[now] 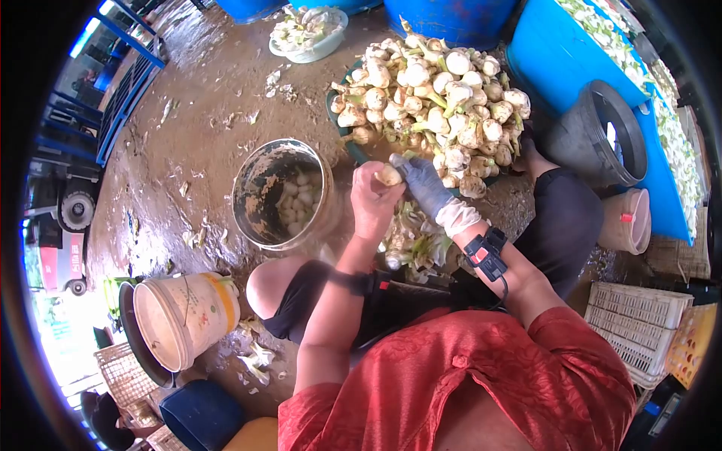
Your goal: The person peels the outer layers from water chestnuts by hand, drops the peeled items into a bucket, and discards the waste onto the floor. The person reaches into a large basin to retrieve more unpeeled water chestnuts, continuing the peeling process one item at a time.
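The likeliest trouble is a slip: the bulb (388, 176) is smooth and rounded, and if the bare left hand (374, 194) loosens while the gloved right hand (423, 180) pushes against it, it could drop onto the peelings (417, 244) below or roll across the wet, muddy floor (203, 113). The left fingers are curled closed around the bulb; the gloved fingertips are at its far side, but I cannot tell whether they grip it or hold a small tool. The heaped bulbs (444, 94) are another risk, since they rise well above the rim of the tub (353, 152), and a knock could send some tumbling. The bulb is held up between the two hands, just beside the heap and to the right of the bucket (252, 203). It looks pale cream with a light brown tinge, partly hidden by fingers, while the pieces in the bucket (299, 199) look whiter and cleaner.
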Demonstrator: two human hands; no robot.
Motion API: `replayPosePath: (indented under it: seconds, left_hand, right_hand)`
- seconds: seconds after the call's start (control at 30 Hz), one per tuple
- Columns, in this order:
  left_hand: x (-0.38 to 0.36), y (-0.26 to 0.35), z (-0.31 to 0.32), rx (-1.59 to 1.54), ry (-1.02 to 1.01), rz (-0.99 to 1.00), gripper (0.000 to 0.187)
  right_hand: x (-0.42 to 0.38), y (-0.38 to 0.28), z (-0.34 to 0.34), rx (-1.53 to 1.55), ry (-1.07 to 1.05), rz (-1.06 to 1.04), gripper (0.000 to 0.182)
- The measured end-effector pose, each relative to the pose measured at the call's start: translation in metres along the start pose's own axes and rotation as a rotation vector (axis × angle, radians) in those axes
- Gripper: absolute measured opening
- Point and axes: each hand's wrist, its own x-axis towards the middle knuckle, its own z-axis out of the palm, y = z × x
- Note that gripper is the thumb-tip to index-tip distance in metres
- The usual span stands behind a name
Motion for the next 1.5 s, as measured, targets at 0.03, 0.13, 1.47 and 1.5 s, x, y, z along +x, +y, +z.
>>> replayPosePath:
  seconds: [0.03, 0.13, 1.47, 1.5]
  left_hand:
    - [-0.004, -0.001, -0.001, -0.027, 0.002, -0.060, 0.043]
    - [-0.005, -0.004, -0.003, -0.172, -0.005, -0.217, 0.041]
    - [-0.002, 0.003, -0.009, -0.878, -0.236, -0.380, 0.020]
    - [0.001, 0.009, -0.009, -0.952, -0.169, -0.415, 0.021]
  right_hand:
    - [0.003, 0.001, 0.000, -0.083, -0.006, 0.061, 0.038]
    - [-0.004, -0.009, -0.003, -0.193, -0.044, 0.045, 0.038]
    - [0.024, 0.025, -0.043, -0.309, 0.162, -0.159, 0.021]
    - [0.022, 0.024, -0.044, -0.315, 0.118, -0.098, 0.025]
